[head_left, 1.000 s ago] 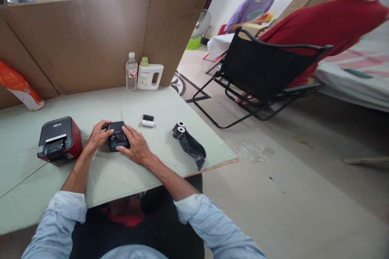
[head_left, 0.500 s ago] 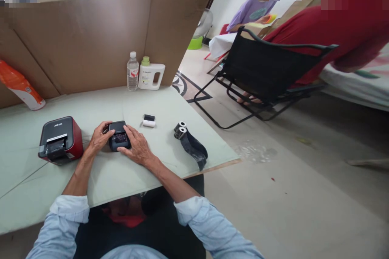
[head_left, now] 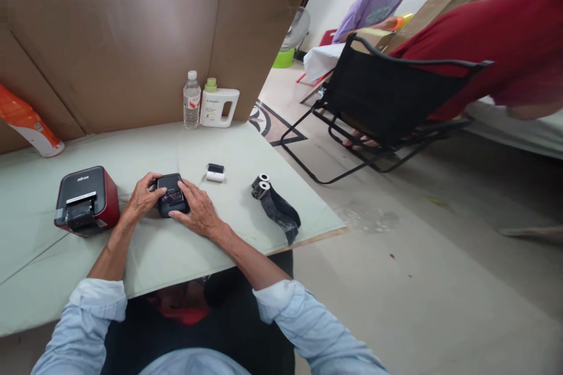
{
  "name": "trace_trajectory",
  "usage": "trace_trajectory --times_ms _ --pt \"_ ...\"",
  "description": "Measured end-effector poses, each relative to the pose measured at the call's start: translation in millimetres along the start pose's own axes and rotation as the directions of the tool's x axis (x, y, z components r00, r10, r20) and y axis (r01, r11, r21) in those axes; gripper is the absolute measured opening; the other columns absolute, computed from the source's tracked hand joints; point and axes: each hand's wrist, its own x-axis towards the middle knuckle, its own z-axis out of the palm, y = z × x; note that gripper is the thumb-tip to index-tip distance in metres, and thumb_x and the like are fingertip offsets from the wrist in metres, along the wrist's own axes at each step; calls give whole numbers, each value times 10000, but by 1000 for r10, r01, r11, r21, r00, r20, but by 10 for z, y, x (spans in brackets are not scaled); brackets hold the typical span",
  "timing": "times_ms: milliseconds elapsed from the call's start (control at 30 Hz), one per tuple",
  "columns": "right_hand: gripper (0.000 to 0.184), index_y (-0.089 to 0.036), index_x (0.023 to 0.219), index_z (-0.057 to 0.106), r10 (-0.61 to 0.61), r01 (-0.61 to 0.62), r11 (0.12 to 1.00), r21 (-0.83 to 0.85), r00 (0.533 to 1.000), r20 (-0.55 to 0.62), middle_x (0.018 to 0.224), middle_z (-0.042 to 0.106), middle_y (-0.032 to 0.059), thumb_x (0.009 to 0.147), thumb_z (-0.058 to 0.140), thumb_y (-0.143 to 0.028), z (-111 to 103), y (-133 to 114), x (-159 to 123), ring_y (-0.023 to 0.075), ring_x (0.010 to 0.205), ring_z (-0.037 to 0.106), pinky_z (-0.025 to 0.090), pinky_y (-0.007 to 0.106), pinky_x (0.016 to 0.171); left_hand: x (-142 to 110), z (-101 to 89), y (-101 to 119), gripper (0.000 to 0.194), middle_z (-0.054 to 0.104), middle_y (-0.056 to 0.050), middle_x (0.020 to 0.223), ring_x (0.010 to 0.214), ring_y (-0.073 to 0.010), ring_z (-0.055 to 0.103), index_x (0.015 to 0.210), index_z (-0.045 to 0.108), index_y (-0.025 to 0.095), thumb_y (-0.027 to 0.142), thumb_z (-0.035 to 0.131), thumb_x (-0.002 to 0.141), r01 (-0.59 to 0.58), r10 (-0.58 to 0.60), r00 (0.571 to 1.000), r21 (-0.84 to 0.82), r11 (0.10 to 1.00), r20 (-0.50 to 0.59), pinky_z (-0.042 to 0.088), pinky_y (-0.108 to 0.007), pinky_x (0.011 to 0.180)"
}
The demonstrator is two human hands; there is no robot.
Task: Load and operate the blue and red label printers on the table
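Observation:
On the pale green tabletop (head_left: 145,266), a small dark portable printer (head_left: 169,180) with a glossy black window lies between my hands. My left hand (head_left: 143,199) grips its left side, the thumb lying on top near the window. My right hand (head_left: 200,208) holds the right side, with fingertips at the upper right edge and the thumb at the lower edge. The printer's underside is hidden. Beyond my right hand lie a small black roll (head_left: 215,168) and a white roll (head_left: 215,177).
Left stands a red-and-black label printer (head_left: 88,196). Two paper rolls (head_left: 263,186) trail a dark strip on the right. A water bottle (head_left: 192,102), white jug (head_left: 217,108) and orange bottle (head_left: 30,120) stand along the cardboard screen (head_left: 145,58). Co-workers sit beyond a black folding chair (head_left: 387,111).
My hands keep nearly the same hold. The portable printer's top piece, slightly raised before, seems to lie flatter now. The view has shifted slightly, and the red-sleeved person at right has moved.

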Motion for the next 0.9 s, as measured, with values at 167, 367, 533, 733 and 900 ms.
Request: trace_trajectory --times_ms 167,367,533,733,900 --pt "910 -142 1636 381 5 -5 1000 0 1000 2 1659 424 236 913 746 -557 -17 -20 0 367 1528 442 433 563 1200 -51 33 20 567 735 -128 1225 1159 -319 695 1214 674 166 478 782 752 36 -36 999 -56 998 11 563 -451 1004" --pt "966 -156 1673 299 3 -3 1000 9 1000 2 1662 419 228 915 731 -570 -43 -29 -8 366 1530 436 427 570 1206 -64 77 -10 646 708 -143 1331 1258 -329 664 1290 651 171 508 794 758 46 -45 999 -110 993 12 535 -468 1084" --pt "977 -159 1685 265 3 -3 1000 26 1000 -7 1659 423 228 927 713 -584 -51 -22 -10 370 1535 431 431 569 1206 -41 46 -36 709 680 -180 1385 1275 -346 657 1322 635 149 546 779 752 93 -96 995 -112 989 -21 534 -491 1090" --pt "1121 -144 1683 255 12 -12 1000 25 1000 13 1653 426 251 827 834 -577 -33 -23 17 385 1520 451 419 568 1214 -58 -90 -70 826 694 -187 1342 1271 -383 661 1377 632 182 541 861 670 131 -133 991 -48 990 -26 526 -548 1096" --pt "1177 -154 1682 266 26 -26 1000 -2 999 24 1655 425 251 764 909 -512 -28 -34 69 393 1485 495 424 563 1210 -95 -196 26 1237 563 -219 1530 1289 -411 645 1582 463 193 470 990 497 39 -60 980 111 993 188 536 -538 1095"
